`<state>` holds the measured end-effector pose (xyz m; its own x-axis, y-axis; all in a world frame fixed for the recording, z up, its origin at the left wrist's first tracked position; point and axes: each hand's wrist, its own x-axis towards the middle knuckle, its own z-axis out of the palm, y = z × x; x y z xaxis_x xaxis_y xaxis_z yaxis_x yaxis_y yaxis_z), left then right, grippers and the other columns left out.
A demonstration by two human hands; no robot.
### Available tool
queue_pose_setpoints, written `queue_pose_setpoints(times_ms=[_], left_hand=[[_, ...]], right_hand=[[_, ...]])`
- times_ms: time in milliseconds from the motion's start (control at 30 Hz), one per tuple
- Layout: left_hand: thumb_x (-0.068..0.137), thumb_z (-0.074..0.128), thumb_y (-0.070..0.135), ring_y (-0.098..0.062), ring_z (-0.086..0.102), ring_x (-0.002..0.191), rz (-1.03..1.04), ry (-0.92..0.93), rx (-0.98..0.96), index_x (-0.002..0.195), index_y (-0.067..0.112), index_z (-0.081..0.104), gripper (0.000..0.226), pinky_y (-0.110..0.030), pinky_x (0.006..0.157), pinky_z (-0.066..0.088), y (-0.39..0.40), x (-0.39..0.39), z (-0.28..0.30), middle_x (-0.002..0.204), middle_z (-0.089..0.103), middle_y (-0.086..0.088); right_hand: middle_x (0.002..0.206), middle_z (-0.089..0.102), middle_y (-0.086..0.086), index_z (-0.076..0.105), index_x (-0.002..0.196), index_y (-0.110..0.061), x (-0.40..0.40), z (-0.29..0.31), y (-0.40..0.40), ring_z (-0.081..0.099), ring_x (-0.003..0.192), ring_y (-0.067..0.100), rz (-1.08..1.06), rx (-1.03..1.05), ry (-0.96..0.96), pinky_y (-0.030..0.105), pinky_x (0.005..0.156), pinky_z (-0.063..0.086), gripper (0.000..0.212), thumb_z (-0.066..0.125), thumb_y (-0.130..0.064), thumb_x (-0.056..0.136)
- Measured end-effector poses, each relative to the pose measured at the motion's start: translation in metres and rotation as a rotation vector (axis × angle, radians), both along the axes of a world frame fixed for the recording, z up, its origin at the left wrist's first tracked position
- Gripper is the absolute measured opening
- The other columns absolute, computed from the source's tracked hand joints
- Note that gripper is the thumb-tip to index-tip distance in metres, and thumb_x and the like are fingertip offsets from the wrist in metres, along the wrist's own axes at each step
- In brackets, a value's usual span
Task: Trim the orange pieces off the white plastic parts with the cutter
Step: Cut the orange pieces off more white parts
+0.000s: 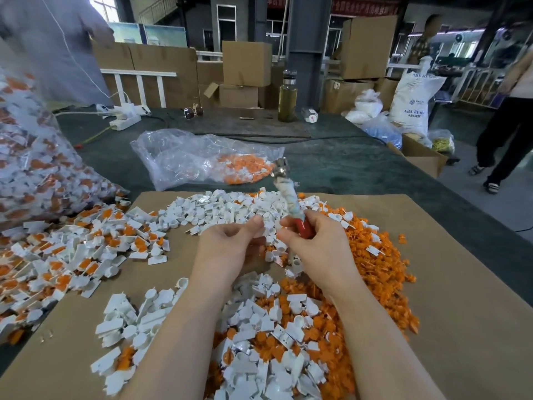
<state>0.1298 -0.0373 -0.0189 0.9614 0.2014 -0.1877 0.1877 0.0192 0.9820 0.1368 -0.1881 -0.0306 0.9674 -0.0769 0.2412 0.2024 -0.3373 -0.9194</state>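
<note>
My right hand (310, 243) grips the cutter (291, 197) by its red handle, and the taped shaft and metal jaws point up and away. My left hand (230, 243) is beside it with thumb and fingers curled together in a pinch; whether a small white part sits between them is unclear. Both hands hover over the cardboard sheet (461, 284). White parts with orange pieces attached (72, 255) are heaped at the left. Trimmed white parts (225, 209) lie ahead of my hands and near my forearms. Cut orange pieces (380, 264) pile up at the right.
A large clear bag of untrimmed parts (31, 157) leans at the far left. A second, flatter bag (207, 160) lies beyond the cardboard. Further back are a power strip (125, 121), a bottle (287, 101) and cardboard boxes. People stand at the left and the right.
</note>
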Motion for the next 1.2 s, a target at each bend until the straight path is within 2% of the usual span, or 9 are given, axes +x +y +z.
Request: queue_pose_setpoints(times_ms=[67, 133, 267, 400, 500, 667, 767, 967, 1200], left_hand=[[0.084, 0.075, 0.036, -0.020, 0.075, 0.065, -0.003, 0.002, -0.154, 0.078, 0.013, 0.073, 0.024, -0.026, 0.049, 0.056, -0.002, -0.001, 0.001, 0.073, 0.076, -0.008], [0.085, 0.076, 0.031, -0.018, 0.075, 0.066, 0.029, -0.010, -0.221, 0.078, 0.011, 0.073, 0.021, -0.027, 0.052, 0.058, -0.003, 0.000, 0.001, 0.075, 0.076, -0.010], [0.088, 0.072, 0.035, -0.009, 0.069, 0.058, 0.094, -0.031, -0.187, 0.084, 0.015, 0.074, 0.021, -0.025, 0.062, 0.054, -0.004, 0.004, -0.003, 0.066, 0.074, 0.002], [0.086, 0.075, 0.034, -0.010, 0.056, 0.052, 0.081, -0.043, -0.165, 0.088, 0.014, 0.077, 0.020, -0.031, 0.066, 0.051, -0.007, 0.005, -0.006, 0.054, 0.063, 0.006], [0.090, 0.072, 0.025, -0.009, 0.065, 0.056, 0.035, -0.043, -0.220, 0.095, 0.016, 0.076, 0.011, -0.026, 0.062, 0.057, -0.010, 0.003, -0.005, 0.060, 0.070, 0.002], [0.087, 0.072, 0.005, -0.016, 0.073, 0.069, 0.009, -0.063, -0.338, 0.105, 0.007, 0.069, 0.018, -0.025, 0.065, 0.061, -0.014, -0.003, -0.001, 0.079, 0.076, -0.012], [0.082, 0.076, 0.001, -0.019, 0.074, 0.070, 0.029, -0.064, -0.368, 0.103, 0.005, 0.065, 0.024, -0.028, 0.066, 0.061, -0.015, -0.005, 0.001, 0.078, 0.076, -0.014], [0.078, 0.077, 0.000, -0.019, 0.074, 0.068, -0.008, -0.073, -0.342, 0.082, 0.003, 0.068, 0.010, -0.025, 0.062, 0.060, -0.014, -0.006, 0.001, 0.074, 0.075, -0.016], [0.079, 0.077, -0.001, -0.021, 0.075, 0.068, 0.010, -0.134, -0.318, 0.081, 0.000, 0.071, 0.007, -0.024, 0.061, 0.059, -0.016, -0.009, 0.002, 0.074, 0.075, -0.017]], right_hand=[[0.081, 0.067, -0.028, 0.066, 0.090, -0.031, -0.001, 0.001, 0.000, 0.063, 0.079, -0.009, 0.009, 0.051, -0.041, 0.007, 0.064, 0.048, 0.013, 0.074, -0.022, 0.085], [0.080, 0.066, -0.030, 0.066, 0.090, -0.030, -0.001, 0.002, 0.001, 0.063, 0.078, -0.009, 0.021, 0.090, -0.074, 0.003, 0.063, 0.044, 0.014, 0.074, -0.019, 0.086], [0.086, 0.068, -0.029, 0.066, 0.091, -0.032, -0.003, 0.004, 0.001, 0.064, 0.082, -0.009, 0.036, 0.123, -0.099, 0.002, 0.065, 0.045, 0.017, 0.072, -0.016, 0.087], [0.088, 0.066, -0.031, 0.063, 0.088, -0.037, -0.004, 0.004, 0.005, 0.063, 0.085, -0.010, 0.030, 0.091, -0.115, 0.002, 0.065, 0.046, 0.020, 0.071, -0.019, 0.088], [0.088, 0.066, -0.028, 0.062, 0.093, -0.036, -0.003, 0.004, 0.007, 0.062, 0.084, -0.011, -0.009, 0.077, -0.152, 0.001, 0.067, 0.045, 0.020, 0.072, -0.020, 0.087], [0.084, 0.067, -0.016, 0.064, 0.104, -0.025, -0.004, 0.004, 0.010, 0.062, 0.082, -0.009, -0.074, 0.076, -0.196, 0.003, 0.066, 0.045, 0.021, 0.074, -0.019, 0.086], [0.084, 0.066, -0.017, 0.063, 0.100, -0.029, -0.006, 0.005, 0.010, 0.062, 0.082, -0.009, -0.086, 0.080, -0.203, 0.004, 0.065, 0.046, 0.021, 0.074, -0.019, 0.085], [0.086, 0.066, -0.016, 0.062, 0.098, -0.030, -0.007, 0.004, 0.012, 0.062, 0.084, -0.004, -0.122, 0.038, -0.234, 0.008, 0.069, 0.049, 0.022, 0.075, -0.019, 0.084], [0.080, 0.061, -0.021, 0.059, 0.096, -0.030, -0.007, 0.000, 0.015, 0.060, 0.079, -0.001, -0.186, -0.069, -0.294, 0.013, 0.063, 0.049, 0.022, 0.075, -0.021, 0.085]])
